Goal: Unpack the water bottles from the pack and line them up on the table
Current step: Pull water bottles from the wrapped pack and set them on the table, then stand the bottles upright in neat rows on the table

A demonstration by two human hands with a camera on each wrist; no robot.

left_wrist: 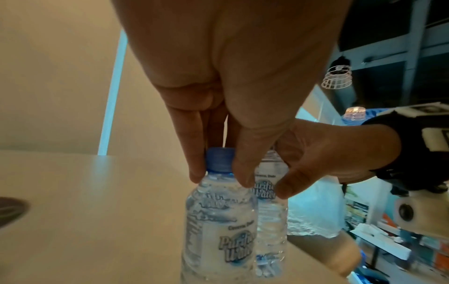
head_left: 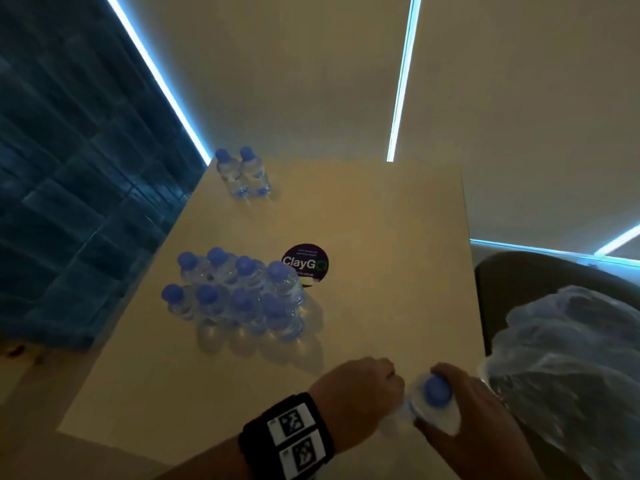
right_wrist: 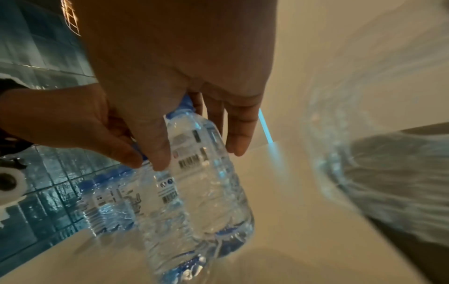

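Bottles in hand: you carry two, one per hand, at the near right corner of the worktop [head_left: 381,216]. Left bottle [left_wrist: 218,217] hangs upright; right bottle [right_wrist: 206,173] tilts, its base toward the left one, and the two look to be touching low down.
Left hand [head_left: 356,386]: your grip pinches the cap [left_wrist: 219,160] and neck between thumb and fingertips [left_wrist: 196,173].
Right hand [head_left: 464,400]: fingers curl round the neck and shoulder of its bottle, cap tucked under the palm.
Standing bottles: a block of eight [head_left: 235,292] sits left of the round sticker [head_left: 304,263]; a pair [head_left: 242,171] stands beyond the sticker at the far left edge.
Pack: the wrap [head_left: 568,368] lies off the worktop, right of the sticker, on a dark seat; whether bottles remain inside, you cannot tell.
Risk, slip: a neck pinch is a small hold on a full bottle; a swing could pull it free.
Risk, knock: bottles bumping in the air could twist either grip.
Risk, toppling: set the tilted bottle down on its edge and it may fall, rolling off the near side.
Risk, domino: push in too close to the block and one tall, narrow bottle may tip its neighbours.
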